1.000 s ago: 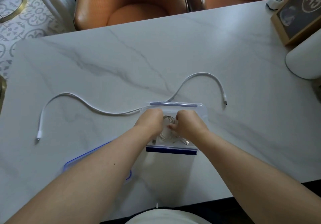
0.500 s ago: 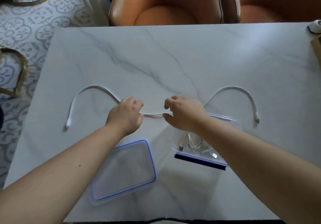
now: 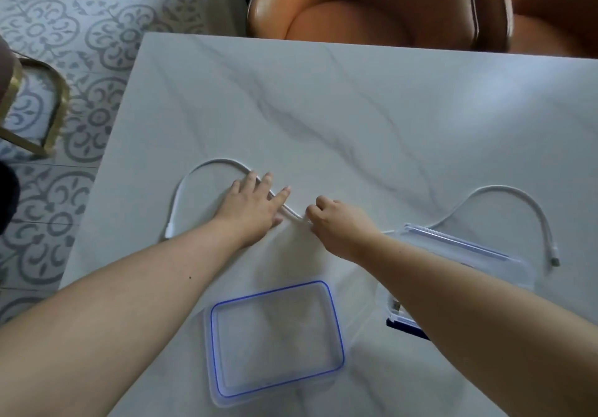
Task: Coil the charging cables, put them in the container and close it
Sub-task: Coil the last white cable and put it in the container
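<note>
A long white charging cable (image 3: 194, 173) snakes across the marble table (image 3: 356, 109), with one plug at the left and one at the far right. My right hand (image 3: 336, 222) pinches the cable near its middle. My left hand (image 3: 252, 206) lies flat over the cable just to the left, fingers spread. The clear container (image 3: 453, 245) with blue clips sits at the right, partly hidden by my right forearm. Its clear lid (image 3: 275, 339) with a blue seal lies flat near the front edge.
Two orange chairs (image 3: 372, 5) stand beyond the table's far edge. A patterned tile floor (image 3: 81, 44) and a gold frame (image 3: 55, 109) lie to the left of the table's left edge.
Both hands left the container and went to the loose cable. The left hand has opened and slid left along it, while the right keeps its pinch. The view has swung left.
</note>
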